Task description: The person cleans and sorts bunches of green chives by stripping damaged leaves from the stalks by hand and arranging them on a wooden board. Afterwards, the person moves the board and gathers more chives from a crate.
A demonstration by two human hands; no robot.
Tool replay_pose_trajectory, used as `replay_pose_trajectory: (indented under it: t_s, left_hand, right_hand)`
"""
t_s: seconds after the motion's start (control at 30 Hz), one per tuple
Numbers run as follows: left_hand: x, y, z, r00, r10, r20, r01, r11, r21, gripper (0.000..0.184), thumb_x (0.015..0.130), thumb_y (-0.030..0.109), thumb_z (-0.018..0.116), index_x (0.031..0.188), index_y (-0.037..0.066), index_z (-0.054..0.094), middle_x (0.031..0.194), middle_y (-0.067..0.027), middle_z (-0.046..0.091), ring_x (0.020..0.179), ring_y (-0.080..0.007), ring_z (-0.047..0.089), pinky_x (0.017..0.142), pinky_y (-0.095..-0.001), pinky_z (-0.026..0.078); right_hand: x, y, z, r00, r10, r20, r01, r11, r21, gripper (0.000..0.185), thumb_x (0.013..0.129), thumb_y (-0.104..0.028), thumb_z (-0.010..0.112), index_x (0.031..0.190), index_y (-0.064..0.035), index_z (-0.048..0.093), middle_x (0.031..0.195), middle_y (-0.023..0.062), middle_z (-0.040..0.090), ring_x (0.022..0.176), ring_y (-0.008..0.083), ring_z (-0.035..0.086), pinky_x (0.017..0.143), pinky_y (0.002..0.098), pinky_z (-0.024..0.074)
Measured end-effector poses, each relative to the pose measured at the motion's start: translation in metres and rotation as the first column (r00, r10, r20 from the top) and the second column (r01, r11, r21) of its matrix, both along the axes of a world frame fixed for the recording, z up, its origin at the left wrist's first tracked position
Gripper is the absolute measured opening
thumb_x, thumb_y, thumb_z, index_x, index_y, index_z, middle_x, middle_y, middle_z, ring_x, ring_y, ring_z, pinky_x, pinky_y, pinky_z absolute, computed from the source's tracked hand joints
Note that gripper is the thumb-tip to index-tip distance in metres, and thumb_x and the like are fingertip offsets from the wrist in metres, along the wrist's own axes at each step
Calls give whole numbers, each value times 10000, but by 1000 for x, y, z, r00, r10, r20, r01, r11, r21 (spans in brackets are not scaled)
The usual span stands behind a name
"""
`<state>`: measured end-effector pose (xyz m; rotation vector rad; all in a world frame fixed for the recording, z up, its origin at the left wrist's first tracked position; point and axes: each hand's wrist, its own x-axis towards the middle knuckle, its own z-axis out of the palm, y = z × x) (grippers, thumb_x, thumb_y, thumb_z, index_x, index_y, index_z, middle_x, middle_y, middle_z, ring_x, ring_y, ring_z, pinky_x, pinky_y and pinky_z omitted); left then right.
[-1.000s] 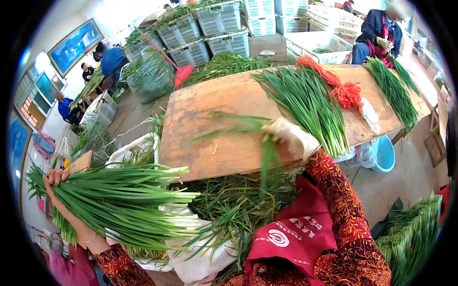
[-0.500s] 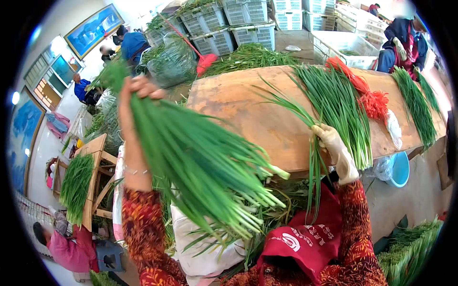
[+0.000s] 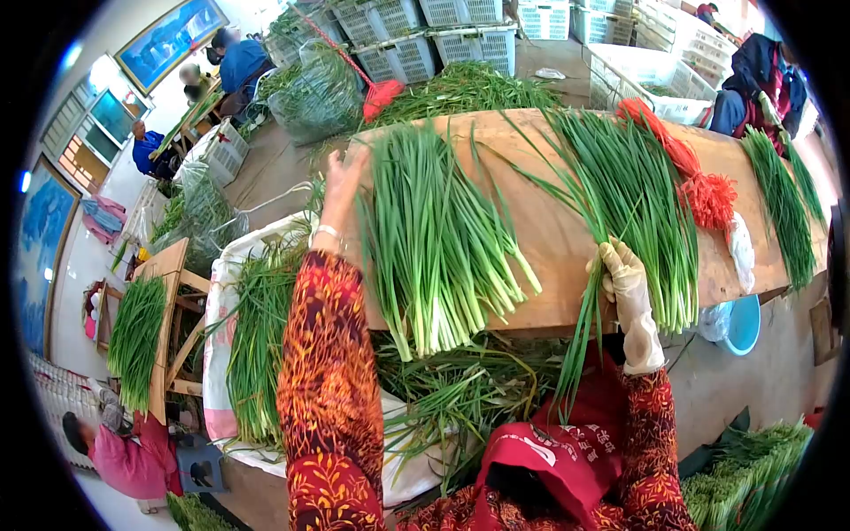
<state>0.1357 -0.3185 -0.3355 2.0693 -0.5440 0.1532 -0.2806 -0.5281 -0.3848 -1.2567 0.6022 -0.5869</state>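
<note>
A bunch of garlic chives (image 3: 434, 239) lies fanned out on the left part of the wooden table (image 3: 540, 221), its pale stem ends over the near edge. My left hand (image 3: 343, 181), bare, is at the leafy side of this bunch with fingers stretched apart. In a pale glove, my right hand (image 3: 627, 276) is closed around a few loose chive strands (image 3: 582, 305) that hang down past the edge. Just beyond it, a second pile of chives (image 3: 651, 212) is spread on the table.
Red plastic ties (image 3: 699, 195) and more chives (image 3: 779, 203) are farther right. A white sack (image 3: 257, 239) with chives stands at the left, loose leaves (image 3: 469, 389) below the edge. A blue basin (image 3: 742, 323) is under the table. Crates (image 3: 474, 49) and other people are behind.
My left hand has swung the bunch from the air onto the table, laid it down and loosened its grip. My right hand still holds the loose strands, slightly lower.
</note>
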Motion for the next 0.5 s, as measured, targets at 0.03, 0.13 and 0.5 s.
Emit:
replay_pose_trajectory:
  t_s: [0.03, 0.13, 0.5]
  left_hand:
    - [-13, 16, -5, 997, -13, -74, 8, 998, -67, 826, 825, 480, 623, 1363, -65, 311, 1317, -271, 449, 1228, -265, 460, 1019, -338, 357]
    - [-85, 54, 6, 985, -168, 28, 168, 929, -329, 591, 884, 337, 586, 1316, -24, 406, 1270, -176, 502, 1169, -262, 503, 992, -338, 390]
    - [-340, 78, -11, 631, -652, -420, 362, 727, -583, 492, 959, 217, 494, 1362, -5, 317, 1237, -149, 517, 980, -208, 611, 765, -270, 520]
  right_hand:
    - [1, 1, 1, 1000, -3, -1, 3, 1000, -1, 322, 920, -313, 573, 1113, -59, 530, 692, 29, 621, 377, 21, 343, 331, 179, 238]
    - [1, 12, 14, 998, 65, -22, -63, 996, 69, 337, 913, -313, 587, 1124, -56, 534, 704, 35, 632, 386, 18, 357, 333, 177, 241]
    - [30, 147, 75, 888, 446, 109, -449, 893, 4, 437, 921, -205, 587, 1288, 0, 468, 788, -1, 592, 540, 40, 429, 511, 179, 348]
